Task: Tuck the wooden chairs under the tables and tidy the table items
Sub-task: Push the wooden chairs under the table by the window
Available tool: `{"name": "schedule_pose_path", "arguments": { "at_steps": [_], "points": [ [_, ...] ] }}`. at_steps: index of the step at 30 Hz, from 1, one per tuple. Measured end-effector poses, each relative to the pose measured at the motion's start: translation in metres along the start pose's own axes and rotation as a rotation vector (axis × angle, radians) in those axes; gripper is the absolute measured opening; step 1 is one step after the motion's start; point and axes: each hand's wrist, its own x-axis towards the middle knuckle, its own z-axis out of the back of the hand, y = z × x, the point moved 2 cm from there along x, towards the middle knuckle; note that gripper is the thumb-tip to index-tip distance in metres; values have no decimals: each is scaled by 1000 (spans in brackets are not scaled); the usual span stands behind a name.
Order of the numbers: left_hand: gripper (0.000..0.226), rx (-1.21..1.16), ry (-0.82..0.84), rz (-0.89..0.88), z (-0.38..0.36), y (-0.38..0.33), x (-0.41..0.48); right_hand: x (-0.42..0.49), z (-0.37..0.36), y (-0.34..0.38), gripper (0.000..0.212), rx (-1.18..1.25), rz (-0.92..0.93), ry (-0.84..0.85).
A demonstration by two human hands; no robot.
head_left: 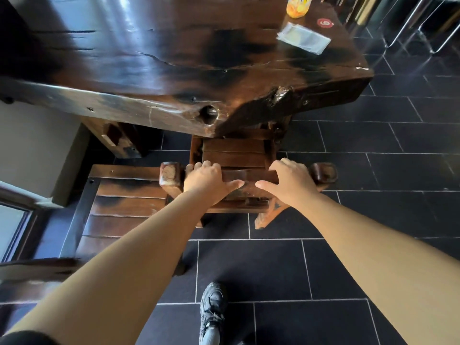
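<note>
A dark wooden chair (235, 151) stands at the near corner of a heavy dark wooden table (154, 58), with the front of its slatted seat under the tabletop. My left hand (207, 179) and my right hand (290, 180) both rest on the top rail of the chair's back, fingers wrapped over it, thumbs toward each other. On the table's far right lie a clear plastic packet (303, 38), a yellow bottle (297, 7) and a round red number tag (325, 22).
A second wooden chair or bench (119, 207) sits on the floor left of the one I hold. A thick table leg (117, 139) stands at left. My black shoe (211, 310) is on the black tiled floor (348, 158). Chrome chair legs (410, 28) stand at top right.
</note>
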Motion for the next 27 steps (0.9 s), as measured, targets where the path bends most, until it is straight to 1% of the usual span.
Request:
{"name": "schedule_pose_path", "arguments": {
  "at_steps": [2,5,9,12,14,18,21,24,27],
  "points": [
    [72,-69,4,-32,6,-1,-16,-17,12,10,68,-34,-21,75],
    [69,-135,20,-113,26,0,-49,-52,29,26,74,59,-30,142],
    [72,-21,110,-212,58,-7,-107,-100,58,38,69,58,-27,180],
    [67,-17,110,-196,70,-12,-151,-134,80,45,65,57,-31,191],
    [64,-45,76,-161,73,-15,-177,-153,90,47,63,103,-53,179],
    [60,-131,39,-76,82,-17,-223,-187,109,54,61,154,-63,148],
    [62,-204,51,-69,81,-17,-245,-210,115,58,58,133,-46,124],
    [68,-235,53,-95,74,-12,-269,-237,109,64,55,60,-7,180],
    [67,-230,28,-94,72,-3,-288,-257,100,77,56,17,36,225]
  ]
}}
